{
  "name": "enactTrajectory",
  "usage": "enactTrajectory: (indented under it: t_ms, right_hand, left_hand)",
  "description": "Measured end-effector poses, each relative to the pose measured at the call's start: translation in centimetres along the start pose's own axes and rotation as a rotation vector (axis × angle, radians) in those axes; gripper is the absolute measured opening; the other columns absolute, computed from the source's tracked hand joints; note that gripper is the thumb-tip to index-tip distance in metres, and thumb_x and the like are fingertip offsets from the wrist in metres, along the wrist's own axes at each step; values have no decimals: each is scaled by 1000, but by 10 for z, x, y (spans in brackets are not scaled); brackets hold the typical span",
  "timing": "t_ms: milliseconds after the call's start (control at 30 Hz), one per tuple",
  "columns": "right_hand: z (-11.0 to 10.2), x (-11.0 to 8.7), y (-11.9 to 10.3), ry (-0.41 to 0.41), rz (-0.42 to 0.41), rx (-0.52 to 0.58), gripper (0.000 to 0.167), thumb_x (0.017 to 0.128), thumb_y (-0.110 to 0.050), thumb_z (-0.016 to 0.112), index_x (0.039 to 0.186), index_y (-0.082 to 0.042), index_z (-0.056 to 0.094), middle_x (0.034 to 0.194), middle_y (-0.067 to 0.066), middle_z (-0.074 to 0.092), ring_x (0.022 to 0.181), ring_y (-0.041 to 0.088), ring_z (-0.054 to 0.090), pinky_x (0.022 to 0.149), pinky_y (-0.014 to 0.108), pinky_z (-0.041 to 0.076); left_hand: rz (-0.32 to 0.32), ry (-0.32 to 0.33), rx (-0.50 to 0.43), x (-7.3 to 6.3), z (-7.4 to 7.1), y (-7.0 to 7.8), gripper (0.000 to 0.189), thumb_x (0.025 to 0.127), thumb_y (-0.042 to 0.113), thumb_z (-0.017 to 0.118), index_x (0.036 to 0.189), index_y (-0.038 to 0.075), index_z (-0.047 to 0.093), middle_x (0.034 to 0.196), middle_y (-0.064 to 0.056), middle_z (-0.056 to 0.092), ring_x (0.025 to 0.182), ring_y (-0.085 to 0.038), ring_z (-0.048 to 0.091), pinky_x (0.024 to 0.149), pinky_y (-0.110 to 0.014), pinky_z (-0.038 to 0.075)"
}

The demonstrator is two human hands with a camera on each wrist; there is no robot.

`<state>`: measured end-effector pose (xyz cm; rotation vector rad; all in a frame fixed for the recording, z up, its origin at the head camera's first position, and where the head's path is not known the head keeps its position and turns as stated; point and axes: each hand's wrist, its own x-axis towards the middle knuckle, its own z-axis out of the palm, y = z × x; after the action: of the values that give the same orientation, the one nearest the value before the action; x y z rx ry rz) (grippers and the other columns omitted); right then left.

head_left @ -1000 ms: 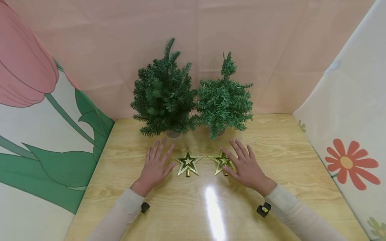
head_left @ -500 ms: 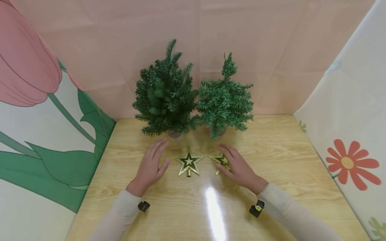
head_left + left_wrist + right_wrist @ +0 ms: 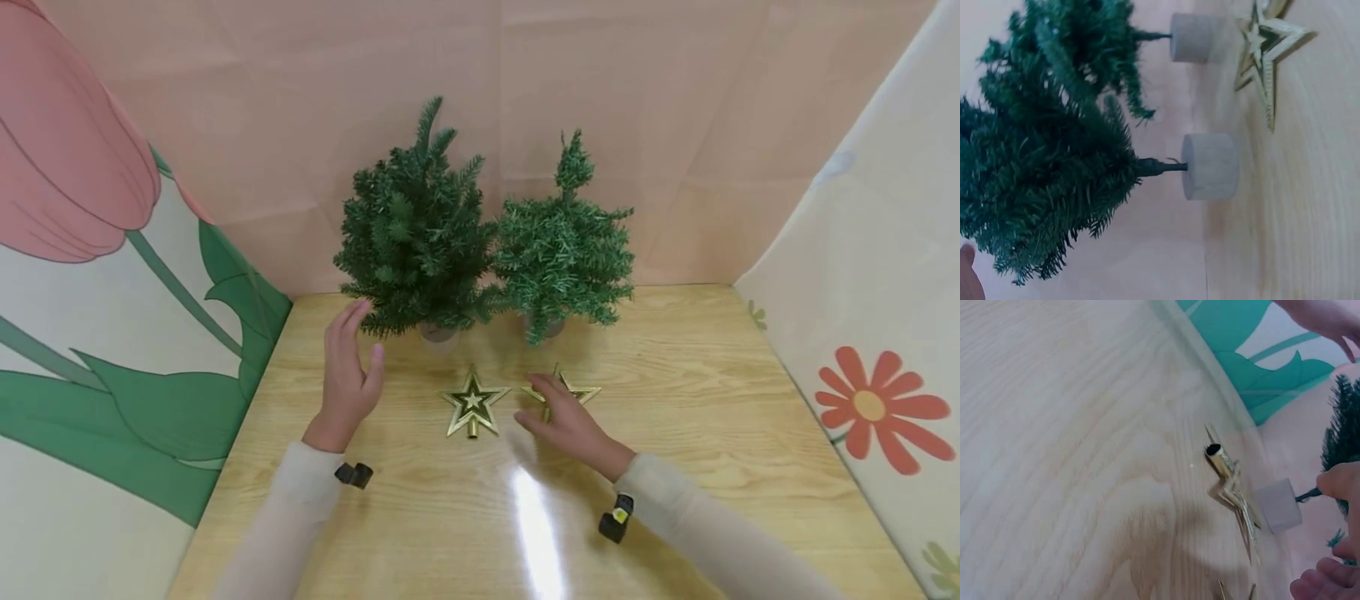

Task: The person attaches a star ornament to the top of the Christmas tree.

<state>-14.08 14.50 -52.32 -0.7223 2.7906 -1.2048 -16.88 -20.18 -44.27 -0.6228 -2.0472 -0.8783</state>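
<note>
My left hand (image 3: pixel 347 379) is raised with relaxed fingers, its fingertips overlapping the lower left branches of the darker, fuller artificial tree (image 3: pixel 416 233). To that tree's right stands a second small artificial tree (image 3: pixel 562 250) with a thin top. On the table, a gold star topper (image 3: pixel 472 402) lies flat, its tube (image 3: pixel 1217 459) toward the person. My right hand (image 3: pixel 566 423) hovers over another gold star topper (image 3: pixel 583 395), hiding part of it, thumb and fingers spread apart with nothing between them. In the left wrist view, a pale round base (image 3: pixel 1210 167) shows under the darker tree.
The wooden table (image 3: pixel 720 367) runs back to a pink cloth backdrop (image 3: pixel 675 150) behind the trees. Printed floral cloths (image 3: pixel 885 292) flank both sides. A bright light reflection lies on the table's front middle. Small black cameras sit at both wrists.
My left hand has moved left and forward, up beside the darker tree. My right hand has shifted left, uncovering the right side of its star. Trees and stars stay in place.
</note>
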Motion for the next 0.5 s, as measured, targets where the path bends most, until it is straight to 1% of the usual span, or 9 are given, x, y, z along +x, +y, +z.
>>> enactTrajectory:
  t_ms: [100,200,267,367,433,467,500]
  right_hand:
    - [9,6,2,10,-9,-29,73,91,-38,70,148,-4,39,143,19,44,122,36,51,94,53,45]
    - [17,13,7,13,-2,-77,74,90,-40,70,148,-6,39,144,18,43,125,35,48,95,52,45]
    - [22,18,9,9,10,-104,74,90,-41,69,148,-6,39,145,18,43,127,35,46,97,51,44]
    - [27,25,13,10,4,-103,73,90,-37,70,147,-1,40,145,20,43,130,36,42,102,51,40]
    - [30,30,13,12,-13,-93,72,90,-33,71,145,2,41,143,21,45,130,37,43,103,51,39]
    - [32,32,14,15,-31,-95,69,90,-31,72,142,3,44,142,21,46,129,37,44,103,51,38]
    - [33,35,14,16,-47,-87,65,90,-29,73,139,5,48,140,22,48,128,37,45,103,52,38]
  left_hand:
    - [-31,56,2,9,-1,-7,57,105,37,38,144,-5,39,144,-21,39,131,-34,37,103,-54,28]
    - [-84,92,-24,16,-1,-14,58,105,40,38,147,0,36,148,-16,35,133,-32,33,106,-53,24]
    - [-133,102,-54,19,-2,-20,58,105,40,38,150,4,33,151,-12,30,136,-30,28,109,-52,22]
    - [-217,104,-94,19,-2,-26,55,105,36,39,153,10,28,154,-10,24,140,-27,21,112,-50,18]
    - [-273,97,-113,19,-2,-28,54,106,33,39,154,14,25,155,-8,21,142,-24,19,113,-49,17]
    - [-299,93,-126,19,-1,-30,53,106,31,40,155,16,24,155,-7,20,142,-22,18,113,-48,17]
    - [-325,85,-139,20,-3,-26,53,106,27,40,155,14,23,155,-9,19,142,-23,17,113,-49,16]
